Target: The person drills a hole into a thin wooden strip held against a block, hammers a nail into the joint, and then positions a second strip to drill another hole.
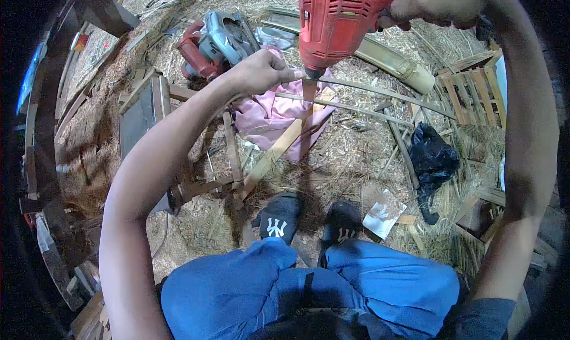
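Note:
My right hand [442, 4] is wrapped round the handle of a red power drill [344, 25], which points downward. Its dark chuck [313, 73] is beside the fingertips of my left hand [264, 74]. Those fingers are pinched at the near end of a thin wooden strip [386, 92] that stretches away to the right. Just below it runs a second thin strip [368, 112]. Whether a bit touches the wood is too small to tell. A pink cloth [267, 123] and an upright-looking wooden piece [276, 156] lie beneath.
A circular saw [222, 40] rests on the straw-covered ground behind my left hand. To the right are a black plastic bag [433, 153], a slatted wooden crate [478, 96] and a torn white paper [385, 215]. A wooden frame with a dark panel [139, 117] stands at left.

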A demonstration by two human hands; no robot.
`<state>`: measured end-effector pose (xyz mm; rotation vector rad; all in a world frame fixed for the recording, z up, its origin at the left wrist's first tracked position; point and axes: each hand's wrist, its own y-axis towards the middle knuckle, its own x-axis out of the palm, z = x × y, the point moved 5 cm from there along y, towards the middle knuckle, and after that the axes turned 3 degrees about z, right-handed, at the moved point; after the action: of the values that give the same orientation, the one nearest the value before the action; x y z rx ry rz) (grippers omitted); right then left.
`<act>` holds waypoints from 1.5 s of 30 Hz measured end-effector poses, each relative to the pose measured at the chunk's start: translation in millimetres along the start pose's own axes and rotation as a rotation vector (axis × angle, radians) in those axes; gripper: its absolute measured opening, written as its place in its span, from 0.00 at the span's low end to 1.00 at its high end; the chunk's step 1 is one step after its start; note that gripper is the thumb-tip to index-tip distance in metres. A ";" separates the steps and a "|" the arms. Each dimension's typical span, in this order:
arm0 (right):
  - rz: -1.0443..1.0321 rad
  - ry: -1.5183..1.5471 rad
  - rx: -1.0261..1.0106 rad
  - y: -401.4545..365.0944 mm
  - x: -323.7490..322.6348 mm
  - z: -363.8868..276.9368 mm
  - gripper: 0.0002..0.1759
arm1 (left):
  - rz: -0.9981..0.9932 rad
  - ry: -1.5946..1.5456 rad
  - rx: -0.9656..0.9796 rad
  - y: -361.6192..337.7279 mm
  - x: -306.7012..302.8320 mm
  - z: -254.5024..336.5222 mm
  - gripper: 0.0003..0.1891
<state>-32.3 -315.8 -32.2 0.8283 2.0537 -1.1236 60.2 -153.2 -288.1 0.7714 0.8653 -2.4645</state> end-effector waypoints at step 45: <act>0.430 0.568 0.220 119.7 37.9 172.0 0.32 | 0.051 -0.058 0.068 -7.6 1.5 4.2 0.31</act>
<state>78.1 -406.0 -190.3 1.7681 2.0405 -0.9452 53.4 -150.8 -283.0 0.7318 0.7353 -2.4697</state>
